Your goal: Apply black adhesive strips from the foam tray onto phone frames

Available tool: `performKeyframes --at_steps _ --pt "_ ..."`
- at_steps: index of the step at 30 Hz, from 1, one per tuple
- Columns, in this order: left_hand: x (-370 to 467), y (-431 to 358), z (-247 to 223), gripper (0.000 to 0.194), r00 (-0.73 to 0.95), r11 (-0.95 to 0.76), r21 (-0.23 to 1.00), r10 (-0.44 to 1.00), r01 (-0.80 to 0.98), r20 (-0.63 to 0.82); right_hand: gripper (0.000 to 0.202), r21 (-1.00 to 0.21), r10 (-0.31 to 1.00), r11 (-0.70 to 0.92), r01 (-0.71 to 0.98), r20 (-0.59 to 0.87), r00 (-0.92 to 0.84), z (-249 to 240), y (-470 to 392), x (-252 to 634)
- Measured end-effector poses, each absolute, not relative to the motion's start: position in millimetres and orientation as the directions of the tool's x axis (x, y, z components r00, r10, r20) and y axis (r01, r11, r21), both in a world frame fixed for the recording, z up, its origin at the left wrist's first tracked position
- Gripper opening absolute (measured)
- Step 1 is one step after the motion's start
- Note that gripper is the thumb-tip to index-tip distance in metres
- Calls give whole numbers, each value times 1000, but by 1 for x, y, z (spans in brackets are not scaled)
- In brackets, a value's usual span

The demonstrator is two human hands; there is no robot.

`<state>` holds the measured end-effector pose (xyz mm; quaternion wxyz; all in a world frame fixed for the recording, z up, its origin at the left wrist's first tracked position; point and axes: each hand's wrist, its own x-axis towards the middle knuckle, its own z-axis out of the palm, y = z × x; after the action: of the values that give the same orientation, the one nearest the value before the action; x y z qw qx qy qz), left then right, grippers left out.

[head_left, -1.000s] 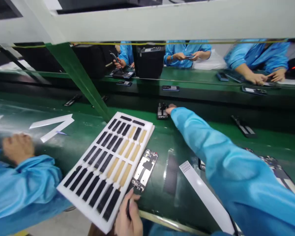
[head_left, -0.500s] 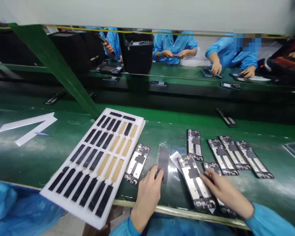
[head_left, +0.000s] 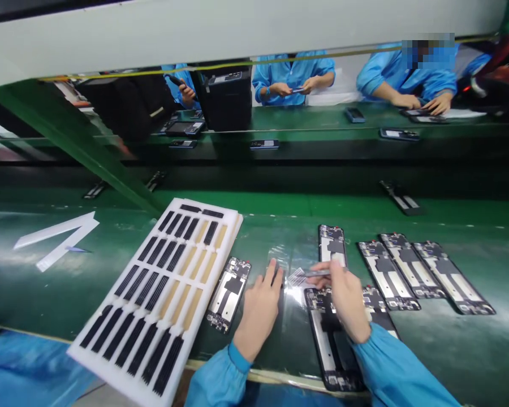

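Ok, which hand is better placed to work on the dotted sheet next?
Probably the right hand: it holds a thin tool whose tip is at the dotted sheet. The left hand is beside the sheet; whether it holds anything is unclear.

The person's left hand (head_left: 258,311) is bare and palm down, its back turned up to the camera and its fingers stretched forward, the foremost two parted by a narrow dark gap. What lies under those fingertips is hidden. The left sleeve (head_left: 218,376), blue, rises from the lower edge and leans right, its cuff snug at the wrist. The right hand (head_left: 345,294), also bare, hangs with thumb and fingers bent together in a pinch that points left, toward the other hand. The right sleeve (head_left: 402,367) slants in from the lower right. The hands are near each other, not touching.
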<state>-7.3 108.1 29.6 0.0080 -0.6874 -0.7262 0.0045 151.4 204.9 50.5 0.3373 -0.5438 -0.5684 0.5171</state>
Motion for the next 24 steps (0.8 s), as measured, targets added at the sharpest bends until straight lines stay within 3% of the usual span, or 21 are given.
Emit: performKeyframes --at_steps 6,14,16,18,20,22,24 --pt "-7 111 22 72 -81 82 17 996 996 -44 50 -956 933 -44 289 -143 -332 5 217 125" --pt "-8 112 16 68 -80 85 63 993 994 -84 44 -920 923 78 384 -79 -377 -4 215 125" --pt "-8 113 17 67 -102 114 135 991 984 -93 43 -933 938 67 354 -62 -340 -1 214 125" --pt "-8 112 21 60 -150 162 309 987 937 -62 41 -950 960 30 310 -59 -274 9 211 130" --pt "-8 110 26 44 -273 236 594 962 769 -28 38 -960 977 8 279 -52 -208 25 205 138" --pt "-6 107 34 31 -392 290 868 912 403 -123 35 -965 981 18 263 -34 -191 44 197 148" --pt "-3 104 43 28 -368 283 956 884 -70 -289 34 -970 972 35 241 -23 -233 59 189 154"
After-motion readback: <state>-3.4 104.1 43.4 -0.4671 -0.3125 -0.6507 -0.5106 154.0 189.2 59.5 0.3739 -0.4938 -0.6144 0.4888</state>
